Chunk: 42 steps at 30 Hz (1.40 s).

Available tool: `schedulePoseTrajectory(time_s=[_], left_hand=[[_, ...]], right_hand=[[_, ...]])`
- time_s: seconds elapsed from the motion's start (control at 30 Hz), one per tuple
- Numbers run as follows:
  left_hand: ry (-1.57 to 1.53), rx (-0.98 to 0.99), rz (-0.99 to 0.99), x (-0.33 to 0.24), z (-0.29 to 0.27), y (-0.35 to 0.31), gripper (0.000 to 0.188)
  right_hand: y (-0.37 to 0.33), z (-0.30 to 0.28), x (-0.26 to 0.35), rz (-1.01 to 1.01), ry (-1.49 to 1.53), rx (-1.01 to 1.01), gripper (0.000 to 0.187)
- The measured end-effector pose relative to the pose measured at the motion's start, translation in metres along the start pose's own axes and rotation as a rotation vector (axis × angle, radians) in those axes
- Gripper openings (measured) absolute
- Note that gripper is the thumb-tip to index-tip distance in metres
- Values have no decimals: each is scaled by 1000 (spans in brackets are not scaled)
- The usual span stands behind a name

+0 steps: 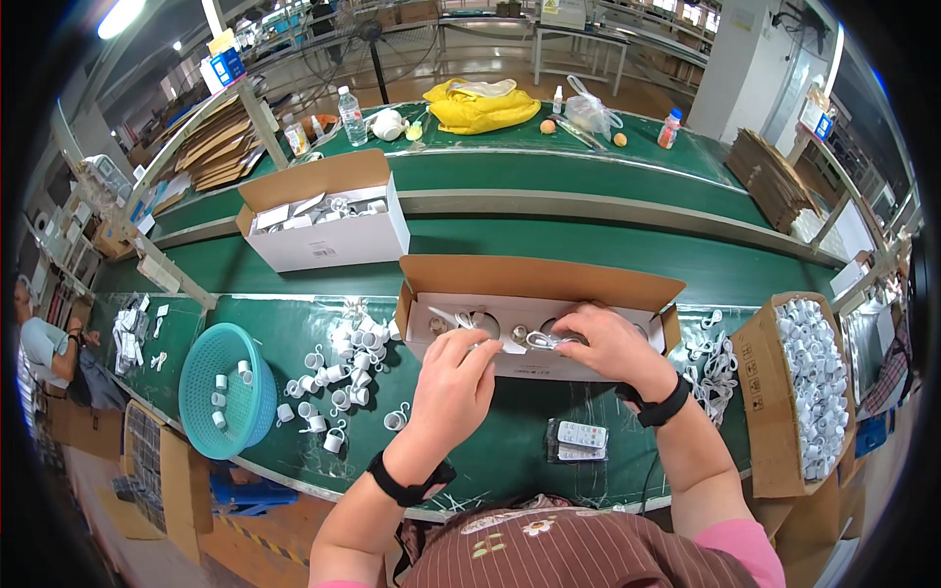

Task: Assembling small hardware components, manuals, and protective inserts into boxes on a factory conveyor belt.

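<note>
In front of me an open long carton (549, 276), white outside and brown inside, holds a white insert with round holes and some metal-tipped ends. My right hand (616, 343) reaches over its front wall, fingers closed on a small coiled white cable (545, 340). At the carton's left half is my left hand (453, 384), fingertips pressed together over the front edge; what they pinch, if anything, is hidden. Left of that hand lies a loose heap of white lamp-holder-like caps with loops (361, 345). Several bundled white cables (718, 377) lie right of the carton.
A blue-green basket (193, 384) with a few caps stands left. A brown carton (760, 392) full of white caps is at right. A filled white carton (338, 243) sits behind. Nearer me lies a packaged white remote control (580, 435). A yellow bag (482, 108) rests on the far shelf.
</note>
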<state>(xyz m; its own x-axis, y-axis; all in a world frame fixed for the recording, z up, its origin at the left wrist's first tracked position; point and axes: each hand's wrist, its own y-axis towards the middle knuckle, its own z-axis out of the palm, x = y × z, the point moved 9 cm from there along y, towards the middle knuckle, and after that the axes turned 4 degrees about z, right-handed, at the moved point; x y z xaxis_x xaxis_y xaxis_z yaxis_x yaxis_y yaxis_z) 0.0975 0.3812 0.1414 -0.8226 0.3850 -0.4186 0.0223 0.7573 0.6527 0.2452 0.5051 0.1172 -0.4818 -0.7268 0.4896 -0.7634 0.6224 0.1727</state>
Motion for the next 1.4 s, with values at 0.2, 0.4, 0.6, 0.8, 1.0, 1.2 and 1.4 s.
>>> schedulePoseTrajectory(time_s=[0.2,0.4,0.6,0.8,1.0,1.2,1.4], left_hand=[[10,1,-67,2,-20,-43,27],[120,124,-269,25,-32,-109,35],[240,119,-439,56,-57,-159,46],[377,71,-616,74,-81,-198,77],[342,117,-573,76,-42,-180,86],[353,232,-425,97,-1,-172,38],[267,266,-341,93,1,-147,27]], right_hand=[[4,-4,-3,103,-33,-33,20],[0,-26,-12,301,343,-126,17],[-31,-62,-25,191,-93,-154,14],[-64,-79,-19,345,13,-266,13],[-68,-52,-3,222,58,-230,12],[-89,-46,-1,285,89,-251,10],[-127,-60,-18,352,64,-361,9]])
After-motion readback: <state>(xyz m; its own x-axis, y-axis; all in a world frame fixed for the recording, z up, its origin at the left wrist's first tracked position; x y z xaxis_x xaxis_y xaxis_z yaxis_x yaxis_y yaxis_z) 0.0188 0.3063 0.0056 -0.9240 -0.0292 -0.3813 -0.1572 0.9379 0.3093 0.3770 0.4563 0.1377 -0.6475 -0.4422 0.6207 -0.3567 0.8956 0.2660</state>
